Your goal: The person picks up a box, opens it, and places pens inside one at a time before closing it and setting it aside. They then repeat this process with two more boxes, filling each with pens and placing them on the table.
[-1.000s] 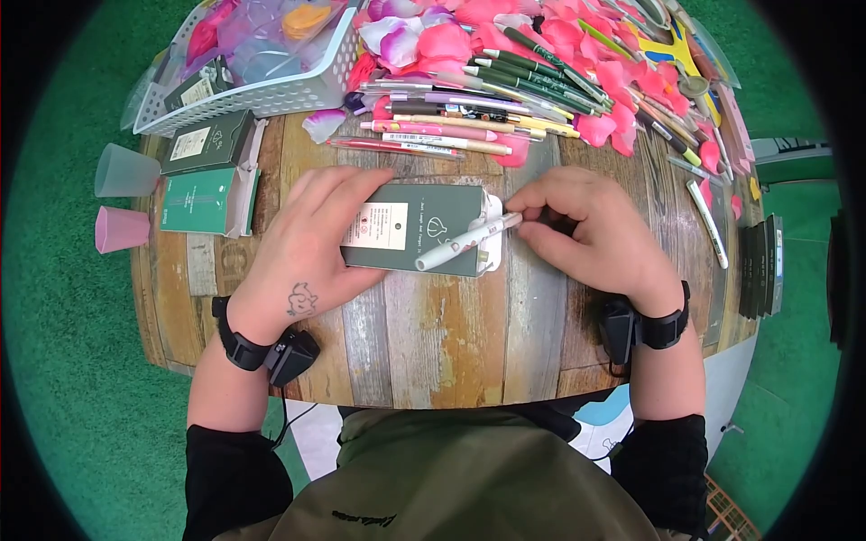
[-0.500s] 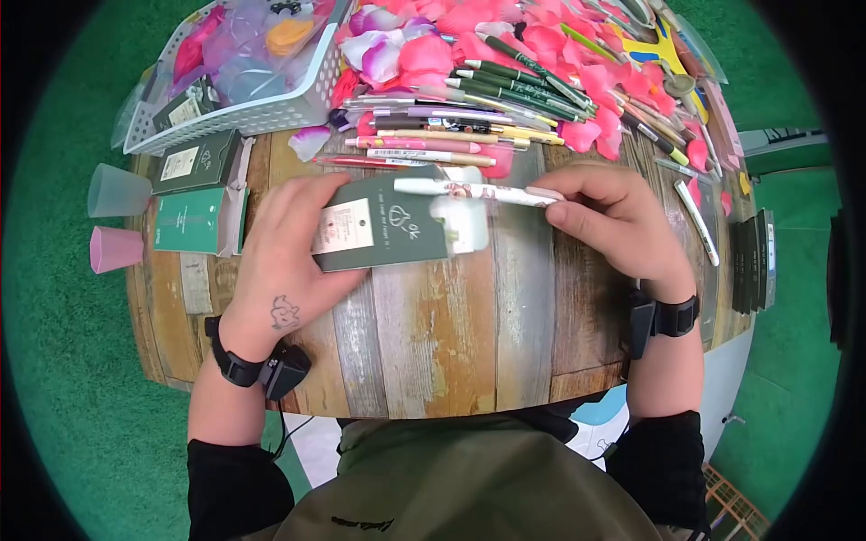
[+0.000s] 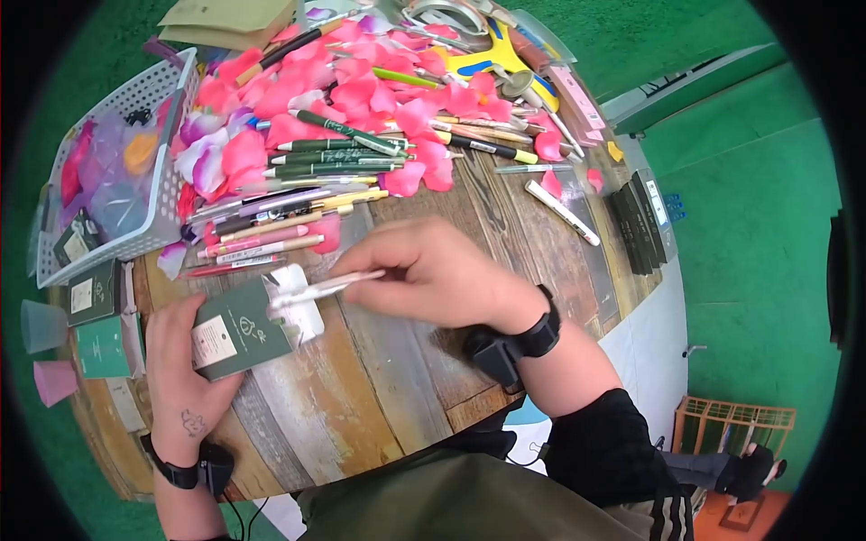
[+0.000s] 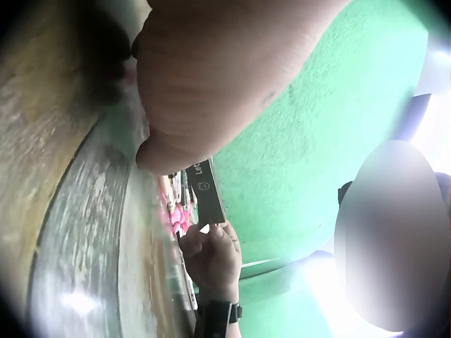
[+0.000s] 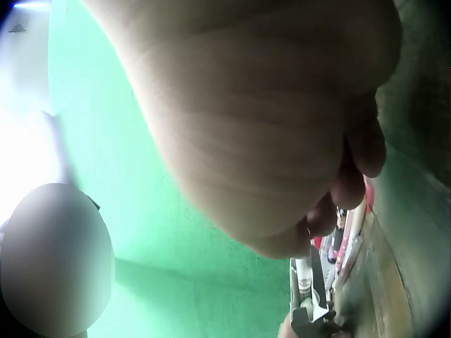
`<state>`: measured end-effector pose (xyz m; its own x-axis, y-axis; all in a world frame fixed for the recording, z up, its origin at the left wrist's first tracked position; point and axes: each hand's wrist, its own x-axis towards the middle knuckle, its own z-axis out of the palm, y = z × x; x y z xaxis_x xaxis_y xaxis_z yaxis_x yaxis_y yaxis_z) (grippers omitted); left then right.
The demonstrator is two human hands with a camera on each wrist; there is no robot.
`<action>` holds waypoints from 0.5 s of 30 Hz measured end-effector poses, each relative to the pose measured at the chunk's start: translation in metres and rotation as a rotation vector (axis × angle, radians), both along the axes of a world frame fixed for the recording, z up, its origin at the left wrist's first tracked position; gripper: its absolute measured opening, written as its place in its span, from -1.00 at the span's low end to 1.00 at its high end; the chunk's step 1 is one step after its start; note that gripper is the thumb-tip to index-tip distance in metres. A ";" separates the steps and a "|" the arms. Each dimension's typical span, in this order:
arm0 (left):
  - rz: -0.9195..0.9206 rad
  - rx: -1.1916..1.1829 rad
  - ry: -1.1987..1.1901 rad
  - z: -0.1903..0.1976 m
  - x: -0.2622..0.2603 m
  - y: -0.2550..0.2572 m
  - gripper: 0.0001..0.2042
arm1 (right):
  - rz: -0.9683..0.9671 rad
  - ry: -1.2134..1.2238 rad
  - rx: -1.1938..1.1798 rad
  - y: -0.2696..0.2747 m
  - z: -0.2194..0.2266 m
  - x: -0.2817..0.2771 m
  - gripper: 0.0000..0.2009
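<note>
A small dark green cardboard box (image 3: 236,329) with a pale label lies at the left front, its white flap (image 3: 307,317) folded out toward the right. My left hand (image 3: 180,370) grips the box by its left end, thumb along the near side. From the right, my right hand (image 3: 433,275) pinches a white pen (image 3: 329,287) between thumb and fingers. The pen's far end overlaps the box's open mouth in the head view. In the right wrist view the pen (image 5: 303,274) lines up with the box opening, and other pens show inside.
Loose pens (image 3: 338,169) and pink petals (image 3: 356,95) cover the far side of the table. A white basket (image 3: 171,194) of bags stands at the left, near more boxes (image 3: 104,347) and two cups (image 3: 54,383). One white pen (image 3: 564,214) lies at right, beside dark boxes (image 3: 639,221).
The head view has turned to the right, shifting the table left. My right hand has brought the pen from above the box to its open end. My left hand keeps hold of the box.
</note>
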<state>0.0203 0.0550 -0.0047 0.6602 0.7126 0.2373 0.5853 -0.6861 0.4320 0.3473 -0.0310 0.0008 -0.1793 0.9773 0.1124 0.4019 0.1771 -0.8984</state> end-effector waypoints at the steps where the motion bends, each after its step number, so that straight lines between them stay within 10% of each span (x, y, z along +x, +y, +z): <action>1: -0.017 -0.011 0.006 0.001 0.001 -0.001 -0.32 | 0.002 -0.001 0.019 -0.001 0.002 -0.007 -0.80; 15: -0.258 -0.192 -0.190 -0.018 -0.008 0.002 -0.24 | 0.049 0.302 0.164 -0.017 0.018 -0.045 -0.84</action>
<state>0.0123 0.0572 -0.0224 0.7808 0.5719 0.2516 0.3005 -0.6968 0.6513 0.3021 -0.0481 0.0190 -0.1599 0.9329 0.3226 0.1102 0.3417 -0.9333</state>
